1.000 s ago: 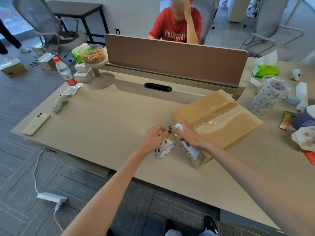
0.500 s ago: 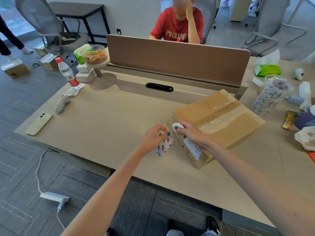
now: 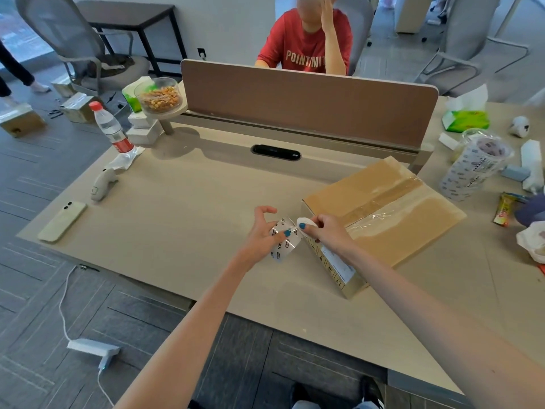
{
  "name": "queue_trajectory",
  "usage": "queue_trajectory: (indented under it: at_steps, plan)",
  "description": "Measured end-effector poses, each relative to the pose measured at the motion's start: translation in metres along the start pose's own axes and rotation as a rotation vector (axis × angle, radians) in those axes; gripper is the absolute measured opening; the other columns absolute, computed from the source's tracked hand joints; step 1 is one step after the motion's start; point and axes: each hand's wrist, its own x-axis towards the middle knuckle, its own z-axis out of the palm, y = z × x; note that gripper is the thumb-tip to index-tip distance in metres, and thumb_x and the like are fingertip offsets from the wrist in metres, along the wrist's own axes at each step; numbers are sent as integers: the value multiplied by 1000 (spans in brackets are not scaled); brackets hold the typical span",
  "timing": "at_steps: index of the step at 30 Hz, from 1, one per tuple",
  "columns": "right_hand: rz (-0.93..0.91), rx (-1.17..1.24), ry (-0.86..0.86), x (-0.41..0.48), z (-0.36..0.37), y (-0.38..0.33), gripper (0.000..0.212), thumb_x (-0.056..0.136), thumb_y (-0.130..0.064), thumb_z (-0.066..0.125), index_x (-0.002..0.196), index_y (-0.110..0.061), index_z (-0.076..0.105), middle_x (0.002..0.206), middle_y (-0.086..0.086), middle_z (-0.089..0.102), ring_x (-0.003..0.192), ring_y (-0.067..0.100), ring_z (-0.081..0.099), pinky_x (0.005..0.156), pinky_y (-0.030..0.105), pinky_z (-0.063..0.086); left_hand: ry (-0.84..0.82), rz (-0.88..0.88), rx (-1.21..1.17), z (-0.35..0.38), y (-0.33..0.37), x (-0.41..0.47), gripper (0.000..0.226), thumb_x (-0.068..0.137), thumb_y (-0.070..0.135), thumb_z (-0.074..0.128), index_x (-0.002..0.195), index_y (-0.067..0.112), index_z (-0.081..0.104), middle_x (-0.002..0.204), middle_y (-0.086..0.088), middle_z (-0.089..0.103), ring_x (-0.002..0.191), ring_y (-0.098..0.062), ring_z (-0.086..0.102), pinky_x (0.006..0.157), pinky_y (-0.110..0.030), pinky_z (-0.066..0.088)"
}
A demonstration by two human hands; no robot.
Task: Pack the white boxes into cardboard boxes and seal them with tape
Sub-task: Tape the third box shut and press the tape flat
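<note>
Sealing looks nearly done on the box (image 3: pixel 383 214), which lies toward the right side of the desk (image 3: pixel 182 219). Its flaps are shut and a clear strip (image 3: pixel 392 212) runs along the top seam down to the corner nearest the hands.

At that corner the left hand (image 3: pixel 261 236) grips the roll (image 3: pixel 283 242), thumb pressed on its printed clear face, with the forefinger lifted and curled free above it. The right hand (image 3: pixel 331 236) pinches a small white piece (image 3: pixel 306 223) between thumb and fingers, just beside the roll and over the box's corner. It may be a cutter, but I cannot tell. A short stretch of tape seems to link roll and box, so the cut is likely the step in hand. After that comes pressing the loose end down the side wall.

More white boxes (image 3: pixel 143 128) sit stacked at the far left corner of the desk under a snack bowl (image 3: pixel 159 94), so further packing probably remains. Two taped cartons (image 3: pixel 78 106) stand on the floor beyond the left edge.
</note>
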Motion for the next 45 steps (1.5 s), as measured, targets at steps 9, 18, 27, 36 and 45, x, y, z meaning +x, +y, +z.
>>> queue_trajectory:
  at_steps: [9,18,27,36,45]
  plan:
    - [-283,-545,228,5,-8,7,26,90,-39,62,100,-20,48,97,-7,48,84,12,49,67,30,46,196,109,419,1,-27,26,42,86,12,62,109,24,29,89,-3,65,71,-24,56,66,-38,48]
    - [-483,-857,285,13,-50,41,8,93,-15,50,98,-9,53,99,3,50,86,19,49,63,28,40,206,99,1204,42,-76,59,31,95,17,45,121,4,35,78,-6,70,66,-26,66,51,-29,35]
    - [-527,-859,279,16,-84,59,6,91,-7,52,96,-7,56,98,6,51,84,20,48,68,26,33,353,112,1067,68,-62,65,34,91,30,57,114,10,44,100,-7,57,91,-28,58,63,-41,49]
    - [-470,-938,251,31,-152,81,25,93,-17,47,116,-8,52,119,7,49,108,25,51,88,35,44,563,501,859,141,9,63,14,87,11,48,100,13,53,100,1,55,90,-19,51,70,-35,45]
    - [-360,-1130,-86,45,-230,119,70,86,-59,-11,153,-39,-3,162,-2,-9,148,22,-14,120,47,-4,136,352,1206,199,8,80,55,100,41,5,154,31,10,161,13,0,148,-9,-6,121,-44,2]
